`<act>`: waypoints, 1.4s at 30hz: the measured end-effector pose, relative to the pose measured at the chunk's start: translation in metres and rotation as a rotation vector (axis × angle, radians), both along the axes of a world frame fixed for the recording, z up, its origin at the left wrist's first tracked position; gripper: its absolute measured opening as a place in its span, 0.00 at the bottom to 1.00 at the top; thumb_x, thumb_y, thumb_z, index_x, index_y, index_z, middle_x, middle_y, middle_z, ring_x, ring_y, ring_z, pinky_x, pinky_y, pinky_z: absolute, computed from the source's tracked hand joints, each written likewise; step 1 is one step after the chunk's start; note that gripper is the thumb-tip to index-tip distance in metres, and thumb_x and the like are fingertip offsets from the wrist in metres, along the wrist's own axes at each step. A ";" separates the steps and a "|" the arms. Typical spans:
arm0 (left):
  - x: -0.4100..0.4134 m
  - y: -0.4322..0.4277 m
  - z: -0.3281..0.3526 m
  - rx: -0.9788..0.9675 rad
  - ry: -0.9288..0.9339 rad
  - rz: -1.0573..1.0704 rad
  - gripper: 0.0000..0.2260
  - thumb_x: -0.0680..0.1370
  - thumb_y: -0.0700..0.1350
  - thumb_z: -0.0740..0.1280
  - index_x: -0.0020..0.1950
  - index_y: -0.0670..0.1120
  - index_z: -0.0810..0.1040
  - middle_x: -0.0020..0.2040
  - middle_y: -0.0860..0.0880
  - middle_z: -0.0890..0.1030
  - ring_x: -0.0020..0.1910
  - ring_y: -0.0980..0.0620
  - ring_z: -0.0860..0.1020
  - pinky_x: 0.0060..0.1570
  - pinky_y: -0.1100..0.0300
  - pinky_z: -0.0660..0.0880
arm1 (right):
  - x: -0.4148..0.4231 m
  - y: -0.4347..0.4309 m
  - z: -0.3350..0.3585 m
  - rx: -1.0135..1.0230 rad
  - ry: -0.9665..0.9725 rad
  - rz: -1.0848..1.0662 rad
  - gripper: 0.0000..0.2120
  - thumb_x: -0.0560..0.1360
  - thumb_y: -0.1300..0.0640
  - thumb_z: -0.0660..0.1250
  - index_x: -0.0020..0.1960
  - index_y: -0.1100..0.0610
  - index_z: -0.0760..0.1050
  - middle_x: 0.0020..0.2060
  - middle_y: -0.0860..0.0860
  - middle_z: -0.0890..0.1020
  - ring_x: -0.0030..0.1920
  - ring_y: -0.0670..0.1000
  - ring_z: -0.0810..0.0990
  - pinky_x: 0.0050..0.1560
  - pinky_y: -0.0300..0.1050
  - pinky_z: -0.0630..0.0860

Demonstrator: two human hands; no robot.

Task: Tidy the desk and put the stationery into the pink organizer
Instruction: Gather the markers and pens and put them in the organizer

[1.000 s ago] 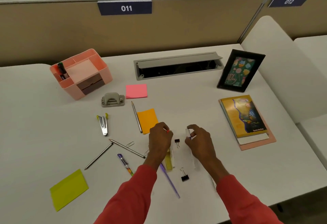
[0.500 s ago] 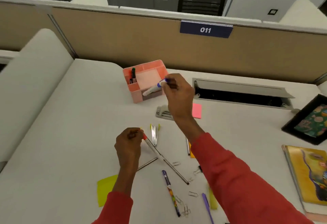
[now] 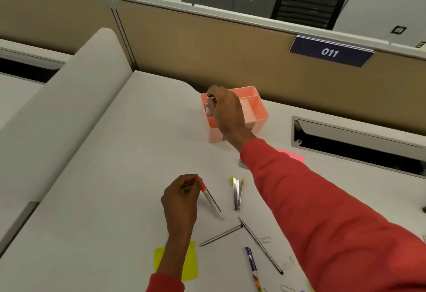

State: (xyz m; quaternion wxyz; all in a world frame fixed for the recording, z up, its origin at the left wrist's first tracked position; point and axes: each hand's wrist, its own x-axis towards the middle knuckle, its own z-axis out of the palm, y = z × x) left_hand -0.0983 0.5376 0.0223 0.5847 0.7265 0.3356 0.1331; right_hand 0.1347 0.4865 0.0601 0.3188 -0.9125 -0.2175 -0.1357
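L hand (image 3: 182,196) is low-centre over desk (image 3: 103,176), fingers curled, pinching red-capped pen (image 3: 208,196) by the cap end. Pen slants down-right; can't tell if it touches the desk. Yellow sticky note (image 3: 190,261) lies flat, partly under L forearm. R hand (image 3: 227,113) reaches fwd to pink organizer (image 3: 261,120), which sits at back of desk near the partition. Its fingers curl round blue-capped marker (image 3: 209,105), held approx upright in organizer's left compartment, lower end hidden by the wall. Right of L hand, metal tool w/ yellow tips (image 3: 237,193) lies flat. Below it, pencil (image 3: 221,235) and second pencil (image 3: 260,245) have ends nearly meeting, w/ paper clip (image 3: 266,240) just beside. Blue pen (image 3: 252,263) lies near the front. Pink sticky note (image 3: 296,156) shows behind R sleeve. Cable slot (image 3: 357,146) is far right.
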 end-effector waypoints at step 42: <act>0.028 -0.003 0.003 -0.034 -0.134 0.038 0.13 0.79 0.37 0.67 0.59 0.52 0.76 0.50 0.56 0.85 0.45 0.57 0.85 0.46 0.66 0.80 | -0.012 -0.005 -0.010 0.073 0.184 -0.126 0.05 0.81 0.57 0.66 0.50 0.57 0.79 0.49 0.52 0.84 0.43 0.45 0.78 0.52 0.33 0.73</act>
